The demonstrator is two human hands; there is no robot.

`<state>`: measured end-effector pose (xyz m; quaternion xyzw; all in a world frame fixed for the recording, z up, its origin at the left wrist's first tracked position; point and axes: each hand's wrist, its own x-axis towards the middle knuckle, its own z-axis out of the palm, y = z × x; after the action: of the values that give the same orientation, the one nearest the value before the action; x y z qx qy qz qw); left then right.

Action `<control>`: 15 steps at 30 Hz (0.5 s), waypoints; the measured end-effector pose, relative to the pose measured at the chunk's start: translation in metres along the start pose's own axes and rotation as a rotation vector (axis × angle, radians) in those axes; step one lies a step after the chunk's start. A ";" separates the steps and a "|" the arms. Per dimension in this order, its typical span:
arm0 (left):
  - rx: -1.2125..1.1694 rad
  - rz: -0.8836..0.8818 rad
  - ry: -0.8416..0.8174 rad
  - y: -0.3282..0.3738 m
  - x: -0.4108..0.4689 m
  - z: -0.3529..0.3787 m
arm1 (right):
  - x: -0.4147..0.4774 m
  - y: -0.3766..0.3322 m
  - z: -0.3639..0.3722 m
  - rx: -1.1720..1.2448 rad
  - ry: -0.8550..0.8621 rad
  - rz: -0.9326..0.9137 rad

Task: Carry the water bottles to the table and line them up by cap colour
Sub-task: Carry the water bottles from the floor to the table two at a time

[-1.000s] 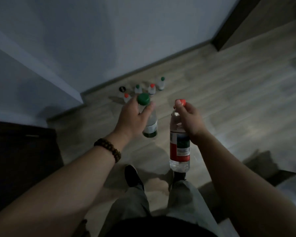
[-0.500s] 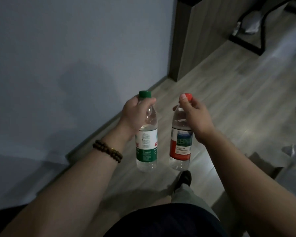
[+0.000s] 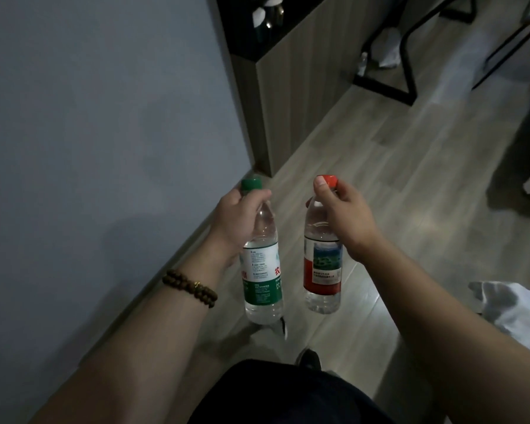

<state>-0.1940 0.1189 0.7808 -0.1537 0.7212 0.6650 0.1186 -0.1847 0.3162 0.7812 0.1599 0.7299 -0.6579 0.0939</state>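
Head view: the carrying step is in hand. The left hand holds the green-capped bottle by its neck, fingers curled just under the cap. The right hand pinches the red-capped bottle at its cap. Both are clear plastic cylinders with wrapped labels, hanging upright and apart above the wood-grain plank floor. No worktop shows. The next move, I judge, calls for walking on and then setting them down by colour.

Above the grip of your left hand, a green cap; below it, the clear left bottle wears a white label over a green band, with red characters. Above your right hand, a red cap; below, the right bottle shows a red label with a blue-green landscape panel. Brown bracelet.
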 end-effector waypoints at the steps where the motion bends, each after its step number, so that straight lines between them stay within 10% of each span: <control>1: -0.001 -0.003 -0.017 0.006 0.019 0.010 | 0.016 -0.002 -0.007 0.006 0.009 0.003; 15: 0.235 0.083 -0.224 0.112 0.290 0.167 | 0.247 -0.066 -0.119 -0.031 0.224 0.042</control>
<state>-0.5102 0.2739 0.7607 -0.0339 0.7821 0.5932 0.1877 -0.4293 0.4554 0.7702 0.2463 0.7425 -0.6223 0.0278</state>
